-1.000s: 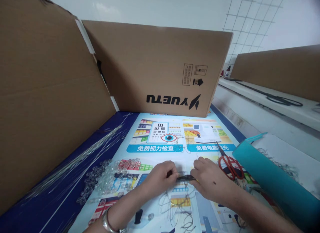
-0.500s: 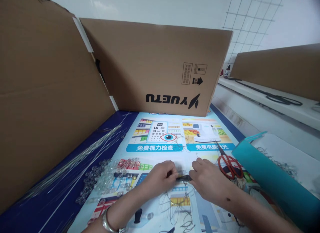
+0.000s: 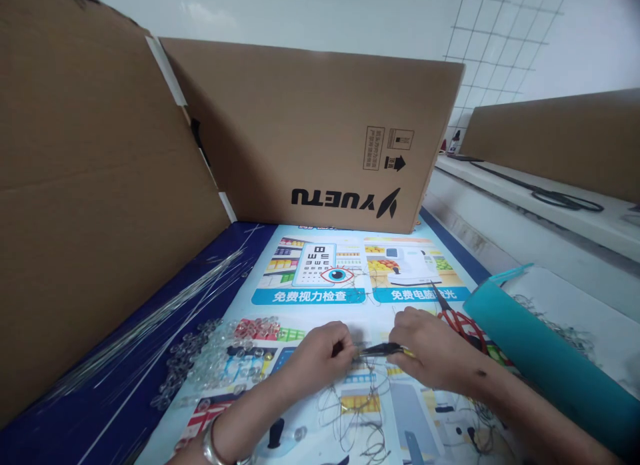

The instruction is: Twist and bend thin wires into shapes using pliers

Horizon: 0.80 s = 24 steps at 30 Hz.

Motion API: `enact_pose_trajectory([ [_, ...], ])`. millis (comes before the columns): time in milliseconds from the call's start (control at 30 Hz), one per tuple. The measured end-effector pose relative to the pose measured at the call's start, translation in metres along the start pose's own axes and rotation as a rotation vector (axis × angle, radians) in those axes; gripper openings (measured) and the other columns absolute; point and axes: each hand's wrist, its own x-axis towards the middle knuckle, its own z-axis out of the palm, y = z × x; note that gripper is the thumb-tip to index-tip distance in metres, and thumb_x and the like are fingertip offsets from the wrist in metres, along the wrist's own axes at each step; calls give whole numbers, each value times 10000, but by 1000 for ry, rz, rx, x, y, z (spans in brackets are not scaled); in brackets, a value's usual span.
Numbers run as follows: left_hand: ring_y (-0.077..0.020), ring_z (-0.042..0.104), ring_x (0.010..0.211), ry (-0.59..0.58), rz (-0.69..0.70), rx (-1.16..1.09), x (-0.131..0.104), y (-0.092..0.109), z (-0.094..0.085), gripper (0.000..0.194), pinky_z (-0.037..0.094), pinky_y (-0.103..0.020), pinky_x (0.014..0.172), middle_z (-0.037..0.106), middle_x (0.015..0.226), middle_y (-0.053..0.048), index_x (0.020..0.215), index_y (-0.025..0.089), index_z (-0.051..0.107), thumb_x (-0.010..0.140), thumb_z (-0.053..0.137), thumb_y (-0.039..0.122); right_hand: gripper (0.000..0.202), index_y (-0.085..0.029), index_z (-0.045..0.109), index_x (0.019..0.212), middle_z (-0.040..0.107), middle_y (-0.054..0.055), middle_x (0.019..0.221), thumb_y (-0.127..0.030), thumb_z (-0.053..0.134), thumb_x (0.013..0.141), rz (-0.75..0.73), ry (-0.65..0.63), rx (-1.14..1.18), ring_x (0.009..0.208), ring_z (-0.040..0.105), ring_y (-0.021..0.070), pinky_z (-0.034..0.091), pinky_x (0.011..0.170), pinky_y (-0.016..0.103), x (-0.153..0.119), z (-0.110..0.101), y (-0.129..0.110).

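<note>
My right hand (image 3: pixel 420 345) is closed round the handles of a pair of pliers (image 3: pixel 381 350) with dark jaws and a bit of yellow at the grip. The jaws point left and reach the fingertips of my left hand (image 3: pixel 327 352). That hand is pinched shut; what lies between its fingers is too small to make out. Below the pliers, a loose tangle of thin wire (image 3: pixel 357 412) lies on the printed sheet. Clear round beads (image 3: pixel 215 352) are spread to the left of my left hand.
Red-handled scissors (image 3: pixel 463 325) lie beyond my right wrist. A teal folder-like holder (image 3: pixel 545 358) with wire pieces stands at the right. Long thin wires (image 3: pixel 155 325) lie on the left. Cardboard panels (image 3: pixel 310 132) rise at the back and left.
My right hand has moved slightly right, away from the left hand, and more of the pliers' jaws now shows. My left hand has hardly moved.
</note>
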Motion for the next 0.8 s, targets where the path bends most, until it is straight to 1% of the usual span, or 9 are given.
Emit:
enact_pose_trajectory([
  [67,-111,449,586,-1,6,-4,0,0,-1,133,303,-239,521,510,638,23,647,190,478,779,487,174,242,-184,607,803,574,66,839,-383,480,856,49,8,-12,834,485,214,338,721,319,0,2,10],
  [200,-112,456,592,-8,15,-12,-1,-1,-1,131,321,-236,534,517,655,19,649,188,483,779,485,169,240,-169,605,846,582,91,875,-377,484,854,156,26,-112,897,482,247,330,777,355,5,19,24],
  [300,-112,466,604,-18,23,-20,-1,-1,-1,130,330,-230,541,523,669,20,656,186,491,784,484,166,246,-164,590,896,575,100,926,-387,499,845,171,36,-116,951,469,259,327,814,365,8,28,25],
  [433,-114,485,633,-32,38,-27,-1,-1,-3,133,341,-230,565,531,682,22,666,185,506,792,478,155,257,-165,578,926,564,107,966,-394,544,815,166,26,-98,978,461,267,331,825,372,9,27,22],
  [600,-120,490,649,-56,62,-23,-3,2,-5,141,351,-234,576,537,693,13,687,183,530,812,468,163,222,-155,591,895,573,107,950,-359,553,818,157,48,-76,975,471,257,335,828,368,8,16,11],
  [700,-116,482,628,-54,47,-32,-4,3,-5,131,347,-230,557,537,688,14,698,184,538,810,475,159,196,-160,602,847,595,80,871,-308,476,872,166,70,-8,888,508,224,353,776,339,5,8,-5],
  [733,-115,483,627,-53,44,-33,-4,3,-5,129,348,-229,556,539,687,15,695,184,539,807,480,157,197,-170,606,844,601,64,846,-307,469,875,128,47,44,849,521,208,362,736,314,3,5,-11],
  [800,-116,490,637,-52,49,-26,-3,4,-5,136,354,-229,566,546,684,15,681,182,540,803,486,150,167,-206,612,910,603,30,844,-325,513,849,-17,-10,160,822,534,180,366,700,274,-1,3,-21],
])
